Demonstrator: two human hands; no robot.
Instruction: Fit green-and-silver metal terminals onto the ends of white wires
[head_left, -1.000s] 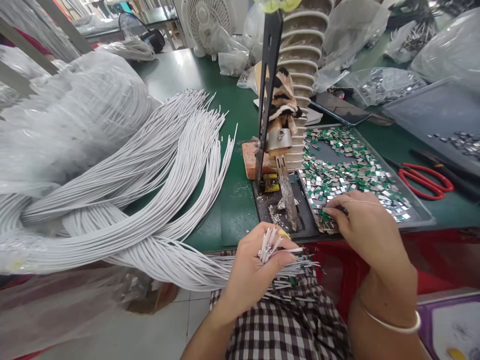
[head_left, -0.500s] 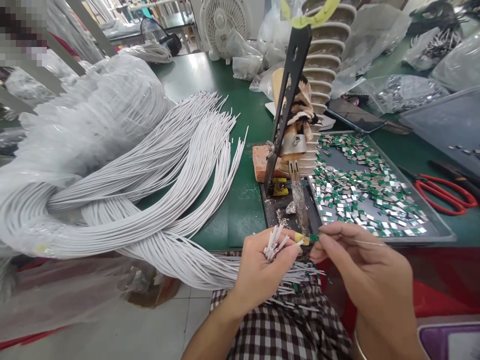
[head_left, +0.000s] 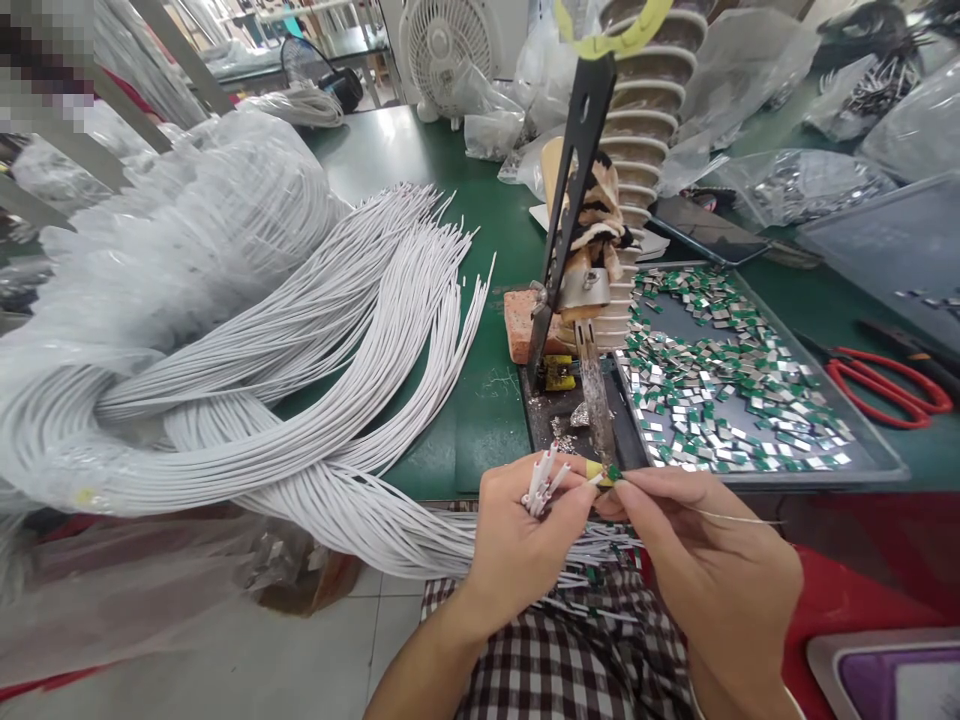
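My left hand [head_left: 521, 535] is closed round several white cables [head_left: 541, 488], their stripped ends sticking up past the thumb. Yellow tape wraps one of its fingertips. Between thumb and fingers my right hand [head_left: 712, 560] pinches a small green circuit board [head_left: 613, 473], close to the tip of one cable; whether they touch I cannot tell. A thin solder wire [head_left: 739, 519] also runs through the right hand. Just above both hands the soldering iron's tip [head_left: 598, 410] points down from its stand [head_left: 576, 170]. Finished-looking cable ends with green boards [head_left: 611, 545] hang over my lap.
Right of the iron, a tray [head_left: 892, 470] holds many small boards. Red-handled scissors [head_left: 889, 390] lie beside it. Long white cable bundles [head_left: 315, 440] cover the left of the green table. A brick [head_left: 525, 325] and a ribbed hose [head_left: 637, 130] stand behind the iron.
My right hand has moved left and slightly down, bringing the green board closer to the cable tip at my left hand. The left hand has hardly moved.
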